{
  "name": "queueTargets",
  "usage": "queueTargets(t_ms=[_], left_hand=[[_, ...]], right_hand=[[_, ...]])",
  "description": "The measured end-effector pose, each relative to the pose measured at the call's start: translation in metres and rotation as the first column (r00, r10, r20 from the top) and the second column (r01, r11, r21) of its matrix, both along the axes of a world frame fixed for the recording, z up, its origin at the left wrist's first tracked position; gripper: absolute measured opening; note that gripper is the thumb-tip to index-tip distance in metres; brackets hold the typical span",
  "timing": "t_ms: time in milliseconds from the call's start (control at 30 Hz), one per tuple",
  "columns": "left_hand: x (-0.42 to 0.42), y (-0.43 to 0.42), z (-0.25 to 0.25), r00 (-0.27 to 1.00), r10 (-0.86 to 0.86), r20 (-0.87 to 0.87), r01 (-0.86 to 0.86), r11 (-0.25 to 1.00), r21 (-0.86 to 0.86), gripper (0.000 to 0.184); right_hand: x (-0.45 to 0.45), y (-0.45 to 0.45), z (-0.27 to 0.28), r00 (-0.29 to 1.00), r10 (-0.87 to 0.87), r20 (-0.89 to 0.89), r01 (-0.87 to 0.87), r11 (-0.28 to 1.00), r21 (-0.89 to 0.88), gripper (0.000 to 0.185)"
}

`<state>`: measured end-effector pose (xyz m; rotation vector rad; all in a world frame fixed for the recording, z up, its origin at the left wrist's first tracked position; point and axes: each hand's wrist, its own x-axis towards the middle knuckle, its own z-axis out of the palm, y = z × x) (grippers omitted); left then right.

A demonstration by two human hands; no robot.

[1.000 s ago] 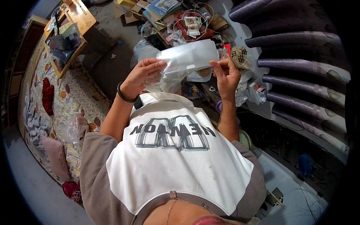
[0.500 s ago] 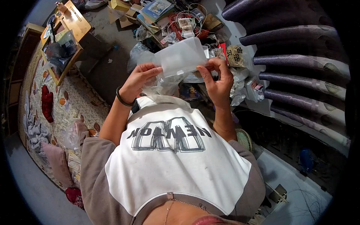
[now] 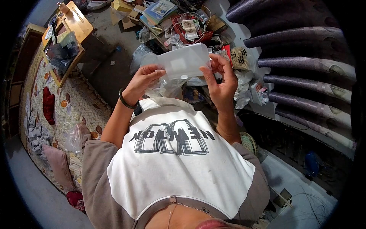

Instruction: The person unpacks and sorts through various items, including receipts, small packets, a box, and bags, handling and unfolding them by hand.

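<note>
Between my two hands is a thin, rectangular, frosted translucent plastic case [image 3: 182,61] with a small pale tab on its near edge. I cannot make out whether anything is inside it. My left hand [image 3: 146,78], a dark bangle on its wrist, pinches the case's left end between thumb and fingers. At the opposite end my right hand [image 3: 221,76] grips the near right corner, thumb on the near face and fingers curled behind. Crumpled clear plastic bags [image 3: 166,87] lie just below the case, nearer my body.
Books [image 3: 160,11], cables [image 3: 190,23] and papers are heaped beyond my hands. To the left stand a patterned bed [image 3: 72,107] and a wooden tray table [image 3: 78,21]. Dark curtains [image 3: 305,63] hang at right, near a labelled packet [image 3: 240,59].
The plastic case has tilted, its far right corner dropping a little and its face looking flatter. My fingers shift slightly, and both hands stay on it.
</note>
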<state>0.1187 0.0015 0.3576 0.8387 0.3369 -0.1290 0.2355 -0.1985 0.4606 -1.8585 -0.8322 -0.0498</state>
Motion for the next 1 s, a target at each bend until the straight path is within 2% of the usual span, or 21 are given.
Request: queueTargets(t_ms=[200,267,300,367,467,567,667,767,867,1000], left_hand=[[-0.001,0.004,-0.009,0.999,-0.018,0.043,0.020,0.999,-0.039,0.014],[0.000,-0.002,-0.005,0.999,0.047,0.011,-0.047,0.998,0.035,0.014],[0.000,-0.004,-0.004,0.997,0.081,-0.002,-0.081,0.994,0.072,0.015],[-0.001,-0.002,-0.005,0.998,0.065,0.017,-0.065,0.997,0.040,0.015],[-0.002,0.000,-0.010,0.998,0.047,0.028,-0.048,0.999,0.009,0.014],[-0.004,0.001,-0.010,0.999,0.043,0.024,-0.044,0.999,0.032,0.014],[-0.003,-0.003,-0.008,0.998,0.067,0.012,-0.068,0.994,0.082,0.013],[-0.003,-0.007,-0.005,0.996,0.086,0.008,-0.086,0.988,0.130,0.013],[-0.004,-0.008,-0.001,0.997,0.076,0.011,-0.077,0.983,0.166,0.014],[-0.006,-0.007,0.006,0.998,0.067,0.005,-0.067,0.976,0.207,0.015]], right_hand=[[0.003,0.001,0.010,0.996,0.049,0.068,-0.043,0.995,-0.085,0.022],[0.001,0.002,0.012,0.993,0.042,0.109,-0.030,0.993,-0.113,0.021],[0.002,0.001,0.010,0.985,0.039,0.170,-0.017,0.992,-0.125,0.020],[0.005,0.000,0.003,0.957,0.031,0.288,0.012,0.989,-0.145,0.020],[0.001,0.002,0.003,0.997,-0.020,0.073,0.025,0.997,-0.073,0.017],[-0.003,0.002,0.001,0.995,-0.073,-0.067,0.071,0.997,-0.031,0.017],[0.000,-0.001,-0.001,0.979,-0.037,-0.202,0.035,0.999,-0.013,0.016],[0.007,-0.006,-0.001,0.973,0.066,-0.221,-0.083,0.994,-0.070,0.014],[0.006,-0.006,-0.002,0.951,0.068,-0.301,-0.067,0.998,0.012,0.011],[0.009,-0.009,-0.001,0.963,0.057,-0.265,-0.061,0.998,-0.008,0.010]])
